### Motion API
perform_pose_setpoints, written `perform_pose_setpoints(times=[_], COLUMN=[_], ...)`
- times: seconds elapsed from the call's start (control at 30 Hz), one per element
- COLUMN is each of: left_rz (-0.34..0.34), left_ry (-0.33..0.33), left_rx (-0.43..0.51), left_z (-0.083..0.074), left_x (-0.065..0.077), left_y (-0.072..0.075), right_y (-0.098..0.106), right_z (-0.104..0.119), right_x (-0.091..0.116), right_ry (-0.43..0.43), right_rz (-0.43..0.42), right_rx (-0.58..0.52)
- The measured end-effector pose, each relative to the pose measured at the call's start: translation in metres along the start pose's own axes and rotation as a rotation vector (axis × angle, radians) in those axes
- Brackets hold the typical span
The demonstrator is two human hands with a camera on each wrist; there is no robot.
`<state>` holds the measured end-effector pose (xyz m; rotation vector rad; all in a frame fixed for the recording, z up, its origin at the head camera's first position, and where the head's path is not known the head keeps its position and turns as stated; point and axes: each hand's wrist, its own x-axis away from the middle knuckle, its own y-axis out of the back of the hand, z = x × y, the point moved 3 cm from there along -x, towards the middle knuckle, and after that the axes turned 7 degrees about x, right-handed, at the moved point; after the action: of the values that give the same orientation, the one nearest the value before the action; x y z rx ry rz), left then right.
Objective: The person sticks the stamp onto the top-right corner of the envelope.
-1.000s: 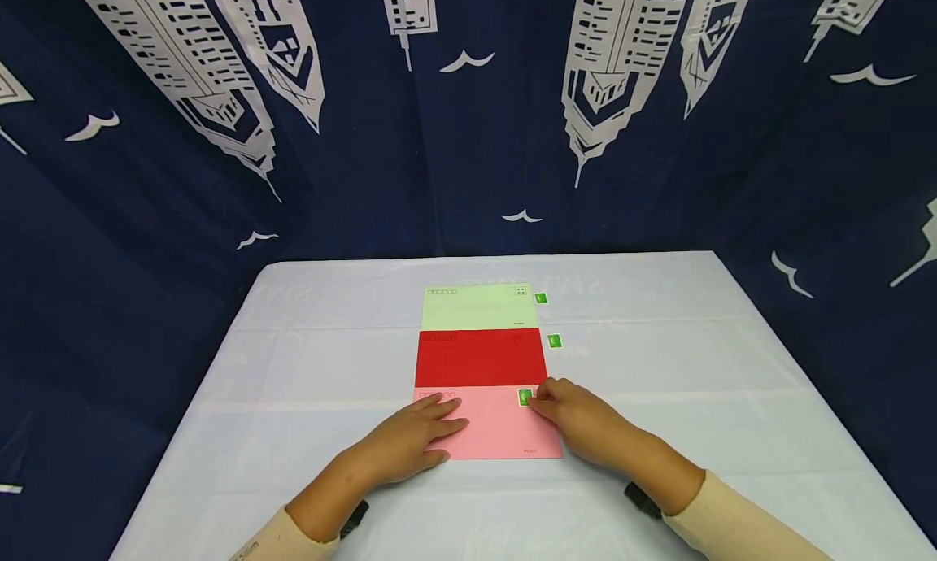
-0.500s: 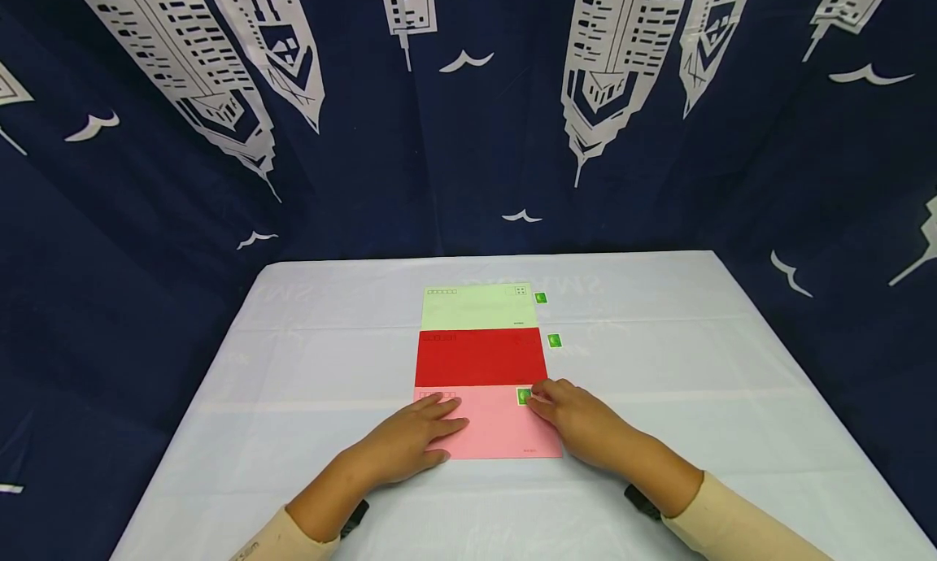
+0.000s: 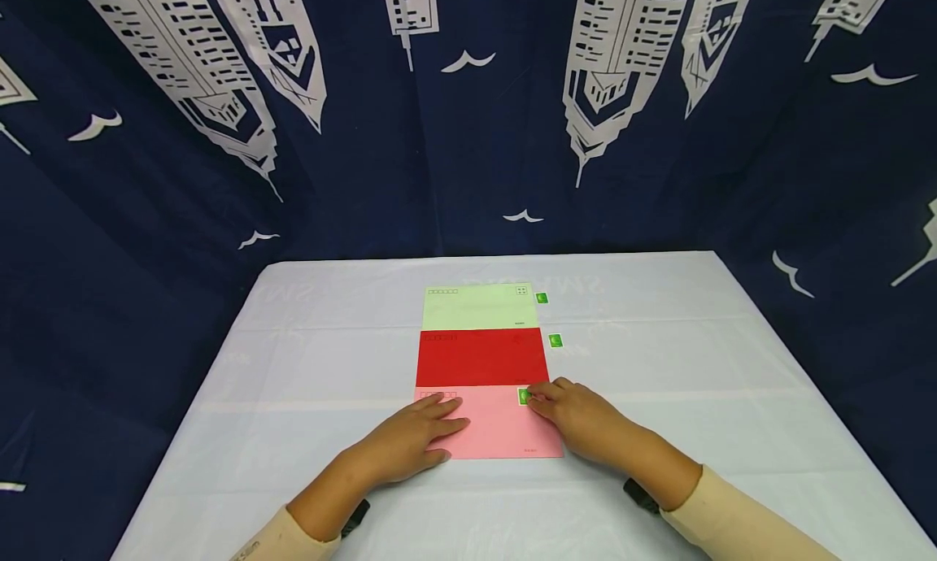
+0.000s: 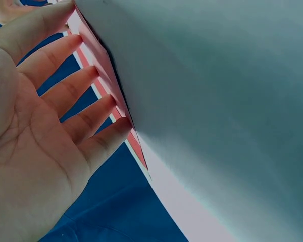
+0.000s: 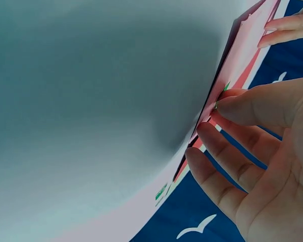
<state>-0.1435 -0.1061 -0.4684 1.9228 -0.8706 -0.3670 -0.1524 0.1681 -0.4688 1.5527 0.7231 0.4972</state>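
A pink envelope (image 3: 505,431) lies flat at the near end of a column of three envelopes. My left hand (image 3: 410,439) rests on its left part, fingers spread and straight. Near the envelope's upper right corner is a small green stamp (image 3: 523,396) with a white border. My right hand (image 3: 586,423) pinches the stamp by its right edge between thumb and forefinger, which cover part of it. In the right wrist view, the thumb and forefinger of the right hand (image 5: 262,146) meet over a sliver of green at the pink paper.
Beyond the pink envelope lie a red envelope (image 3: 481,358) and a light green envelope (image 3: 479,307). Two more green stamps, a nearer stamp (image 3: 555,341) and a farther stamp (image 3: 542,298), lie right of them on the white tablecloth (image 3: 659,358). A dark blue printed curtain (image 3: 468,154) hangs behind.
The stamp has shifted very slightly up and left on the pink envelope, with the right fingers staying at its right edge. My left hand has kept its place.
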Motion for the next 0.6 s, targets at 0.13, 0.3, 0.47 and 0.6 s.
perform_pose_setpoints(times=[0.13,0.3,0.47,0.6], left_rz=[0.002,0.009,0.010,0.011], left_ry=[0.002,0.003,0.004,0.005], left_rx=[0.001,-0.002,-0.003,-0.005], left_z=[-0.0009,-0.0023,-0.0030,-0.0025], left_x=[-0.0001,0.0001,-0.0004,-0.0008], left_y=[0.0006,0.0014,0.0021,0.0019], right_y=[0.0000,0.0020,0.0046,0.0072], right_z=[-0.0005,-0.0006,-0.0020,-0.0041], right_x=[-0.0013,-0.0027,-0.0052,-0.0091], right_ry=[0.000,0.027,0.052,0.048], right_rz=[0.011,0.013,0.018,0.027], right_rx=[0.004,0.041,0.078,0.045])
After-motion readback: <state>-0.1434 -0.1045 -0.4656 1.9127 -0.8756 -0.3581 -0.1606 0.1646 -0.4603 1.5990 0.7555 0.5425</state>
